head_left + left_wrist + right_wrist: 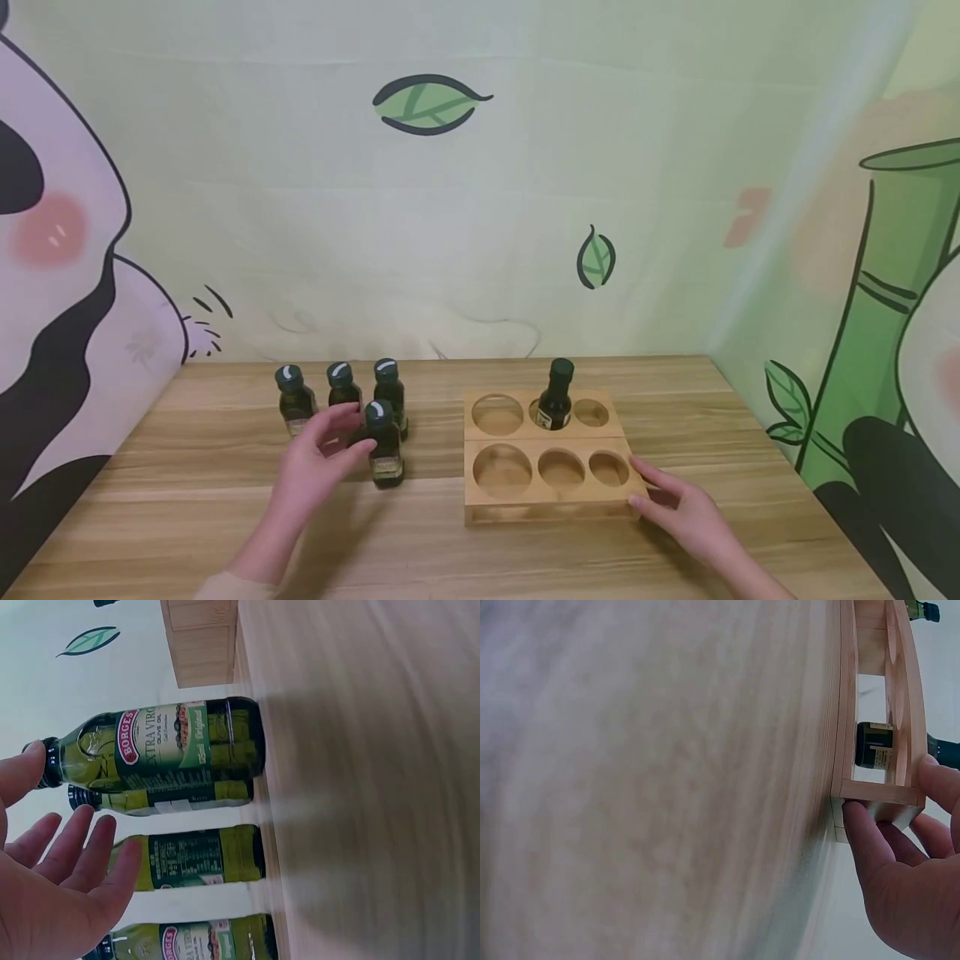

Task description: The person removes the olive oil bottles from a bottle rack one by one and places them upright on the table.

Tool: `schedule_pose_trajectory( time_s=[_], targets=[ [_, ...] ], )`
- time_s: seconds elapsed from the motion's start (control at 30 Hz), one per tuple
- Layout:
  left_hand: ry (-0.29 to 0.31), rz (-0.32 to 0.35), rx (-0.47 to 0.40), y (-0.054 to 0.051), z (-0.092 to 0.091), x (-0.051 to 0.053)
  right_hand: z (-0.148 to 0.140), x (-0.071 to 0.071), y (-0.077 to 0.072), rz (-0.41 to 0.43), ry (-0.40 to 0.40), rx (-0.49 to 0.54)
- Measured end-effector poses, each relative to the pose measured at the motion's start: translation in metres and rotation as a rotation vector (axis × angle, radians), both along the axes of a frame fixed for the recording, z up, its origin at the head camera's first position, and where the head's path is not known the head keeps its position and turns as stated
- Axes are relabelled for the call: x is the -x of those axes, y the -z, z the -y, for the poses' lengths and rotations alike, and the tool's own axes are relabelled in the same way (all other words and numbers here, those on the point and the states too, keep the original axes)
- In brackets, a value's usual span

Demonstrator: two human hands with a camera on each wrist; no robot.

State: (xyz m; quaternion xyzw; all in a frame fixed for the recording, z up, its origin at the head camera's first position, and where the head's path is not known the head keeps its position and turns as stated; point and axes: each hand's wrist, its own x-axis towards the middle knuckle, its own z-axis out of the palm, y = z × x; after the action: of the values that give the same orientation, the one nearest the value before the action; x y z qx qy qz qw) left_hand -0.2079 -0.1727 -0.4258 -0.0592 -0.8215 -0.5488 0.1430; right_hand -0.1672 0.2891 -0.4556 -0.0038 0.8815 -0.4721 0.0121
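Note:
A small olive oil bottle point(386, 454), dark with a black cap, stands upright on the table. My left hand point(318, 467) is just left of it, fingers apart and loosely bent; in the left wrist view the thumb point(26, 769) overlaps its cap, and I cannot tell if it presses. Its label point(161, 739) reads BORGES. Behind stand three similar bottles point(296, 404). My right hand point(690, 512) holds the right end of a wooden rack point(543, 504), thumb and fingers at its corner and end panel. A dark bottle point(556, 404) stands in the rack's back middle hole.
The rack has two stepped rows of round holes, the left ones larger. The wooden table point(420, 550) ends at a printed cloth backdrop point(300, 208) just behind the bottles and rack. Bare tabletop separates the bottles from the rack.

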Motion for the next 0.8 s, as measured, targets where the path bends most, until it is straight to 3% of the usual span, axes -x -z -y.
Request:
schedule_pose_trajectory(
  time_s=[0.47,0.8],
  targets=[
    [-0.029,-0.06,0.062,-0.005,0.003,-0.019,0.0,0.001,0.002,-0.001,0.004,0.006],
    [0.024,-0.112,0.015,-0.012,-0.014,-0.03,-0.001,0.0,0.002,-0.007,-0.001,0.02]
  ],
)
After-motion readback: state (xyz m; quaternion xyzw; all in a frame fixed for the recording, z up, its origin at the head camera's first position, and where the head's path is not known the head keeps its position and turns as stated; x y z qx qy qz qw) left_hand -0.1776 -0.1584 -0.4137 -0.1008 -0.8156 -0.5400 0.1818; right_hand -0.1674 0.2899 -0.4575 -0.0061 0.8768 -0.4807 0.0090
